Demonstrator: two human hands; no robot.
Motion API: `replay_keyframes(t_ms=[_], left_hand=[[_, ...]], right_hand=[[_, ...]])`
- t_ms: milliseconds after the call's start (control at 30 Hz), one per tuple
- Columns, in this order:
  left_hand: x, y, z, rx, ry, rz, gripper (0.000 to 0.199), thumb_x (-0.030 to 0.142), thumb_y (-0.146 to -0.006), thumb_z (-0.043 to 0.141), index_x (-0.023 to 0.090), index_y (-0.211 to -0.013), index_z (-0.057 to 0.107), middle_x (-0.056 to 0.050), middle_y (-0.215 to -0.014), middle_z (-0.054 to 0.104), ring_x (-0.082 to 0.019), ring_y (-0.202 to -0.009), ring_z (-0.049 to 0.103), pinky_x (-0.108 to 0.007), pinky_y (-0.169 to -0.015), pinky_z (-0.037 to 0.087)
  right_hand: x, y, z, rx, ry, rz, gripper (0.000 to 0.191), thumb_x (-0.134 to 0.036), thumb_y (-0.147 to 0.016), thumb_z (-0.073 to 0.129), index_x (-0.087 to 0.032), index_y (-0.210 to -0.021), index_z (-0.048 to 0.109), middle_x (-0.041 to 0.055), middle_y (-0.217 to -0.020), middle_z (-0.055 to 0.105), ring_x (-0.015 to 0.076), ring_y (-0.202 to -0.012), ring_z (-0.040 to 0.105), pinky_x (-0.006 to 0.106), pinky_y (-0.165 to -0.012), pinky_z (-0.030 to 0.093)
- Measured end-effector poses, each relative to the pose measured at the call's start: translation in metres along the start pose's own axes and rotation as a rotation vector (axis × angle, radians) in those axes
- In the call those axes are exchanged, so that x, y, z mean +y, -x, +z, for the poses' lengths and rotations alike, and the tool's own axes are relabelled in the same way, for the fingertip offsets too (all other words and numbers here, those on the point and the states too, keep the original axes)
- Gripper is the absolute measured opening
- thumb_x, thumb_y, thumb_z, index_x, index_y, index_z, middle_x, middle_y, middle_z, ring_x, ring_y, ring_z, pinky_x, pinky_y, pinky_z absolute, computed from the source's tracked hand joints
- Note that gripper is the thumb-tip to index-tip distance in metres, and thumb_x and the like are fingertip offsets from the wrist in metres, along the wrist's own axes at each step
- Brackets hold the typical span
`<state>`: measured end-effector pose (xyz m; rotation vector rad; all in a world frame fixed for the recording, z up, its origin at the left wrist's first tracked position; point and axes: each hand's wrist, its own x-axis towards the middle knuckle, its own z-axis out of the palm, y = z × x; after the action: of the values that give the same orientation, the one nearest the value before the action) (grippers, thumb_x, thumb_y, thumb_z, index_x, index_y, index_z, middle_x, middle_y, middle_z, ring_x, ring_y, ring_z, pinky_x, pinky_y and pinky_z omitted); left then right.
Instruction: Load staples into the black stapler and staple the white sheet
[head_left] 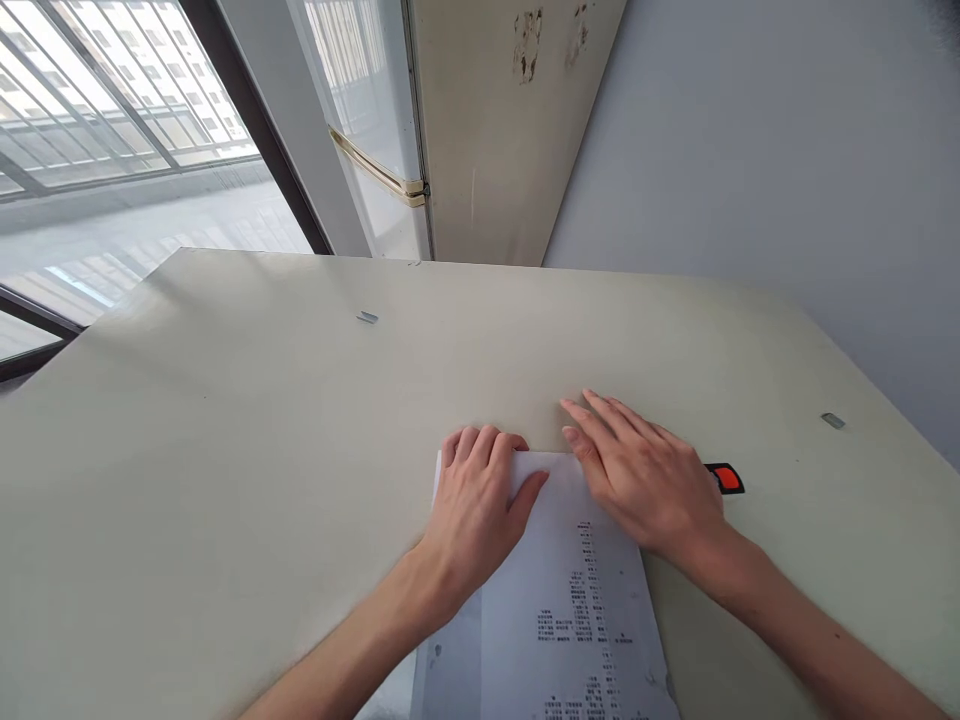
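A printed booklet or stack of paper point(525, 600) lies on the table at the bottom centre, its lines of small text facing up. My left hand point(480, 500) is on its far left corner, with the fingers bent over the far edge and the thumb resting on the page. At the far right corner, my right hand point(645, 470) lies fairly flat with fingers stretched forward, partly past the paper's edge onto the tabletop. Just beyond the right wrist, a black and orange object point(726, 479) pokes out; the hand hides the rest of it.
The pale table point(225, 480) reaches across the view. Small metallic pieces, one at the back point(367, 317) and one on the right point(832, 421), lie on it. Behind stand a fridge point(487, 140), a plain wall point(735, 140) and a window point(112, 110) with railings.
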<state>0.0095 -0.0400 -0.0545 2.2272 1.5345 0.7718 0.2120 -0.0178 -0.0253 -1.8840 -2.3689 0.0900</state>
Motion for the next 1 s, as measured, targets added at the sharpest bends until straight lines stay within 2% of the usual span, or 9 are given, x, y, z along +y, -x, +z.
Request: replay_keyframes(t_ms=[167,333,533,800,1000], left_hand=[[-0.003,0.0,-0.002,-0.003,0.001,0.004,0.012,0.033,-0.104,0.061,0.024,-0.11,0.056,-0.002,-0.105,0.067,-0.023,-0.099,0.06,-0.047,-0.102,0.043],[-0.007,0.0,-0.004,0.001,0.004,0.017,0.012,0.034,-0.105,0.06,0.025,-0.111,0.055,-0.002,-0.108,0.068,-0.023,-0.101,0.06,-0.046,-0.102,0.042],[-0.011,0.0,-0.008,0.007,-0.024,0.002,0.013,0.035,-0.105,0.059,0.025,-0.111,0.055,-0.002,-0.107,0.067,-0.023,-0.1,0.06,-0.046,-0.102,0.042],[-0.013,0.001,-0.014,0.004,-0.033,-0.005,0.011,0.036,-0.105,0.058,0.025,-0.108,0.056,-0.002,-0.106,0.069,-0.023,-0.099,0.061,-0.046,-0.101,0.043],[-0.016,0.001,-0.016,0.021,-0.057,-0.013,0.011,0.035,-0.105,0.058,0.025,-0.108,0.055,-0.002,-0.106,0.069,-0.023,-0.099,0.061,-0.047,-0.1,0.042]], right_hand=[[0.012,0.001,-0.023,-0.115,-0.341,0.12,0.057,-0.055,-0.113,0.022,-0.036,-0.15,0.061,-0.0038,-0.161,0.056,0.0282,-0.15,0.053,0.055,-0.118,0.051],[0.019,0.007,-0.029,-0.1,-0.52,0.137,0.056,-0.061,-0.112,0.024,-0.038,-0.147,0.061,-0.0047,-0.161,0.056,0.0277,-0.152,0.049,0.053,-0.122,0.046],[0.015,0.012,-0.028,-0.061,-0.597,0.15,0.054,-0.059,-0.113,0.025,-0.034,-0.138,0.066,-0.0011,-0.155,0.062,0.0291,-0.144,0.057,0.053,-0.123,0.045],[0.013,0.014,-0.025,0.0,-0.572,0.126,0.055,-0.057,-0.112,0.025,-0.032,-0.134,0.069,0.0027,-0.144,0.071,0.0297,-0.131,0.068,0.05,-0.11,0.056],[0.015,0.018,-0.028,-0.037,-0.559,0.089,0.053,-0.056,-0.113,0.024,-0.032,-0.128,0.069,0.0028,-0.135,0.075,0.0294,-0.128,0.07,0.047,-0.105,0.059]])
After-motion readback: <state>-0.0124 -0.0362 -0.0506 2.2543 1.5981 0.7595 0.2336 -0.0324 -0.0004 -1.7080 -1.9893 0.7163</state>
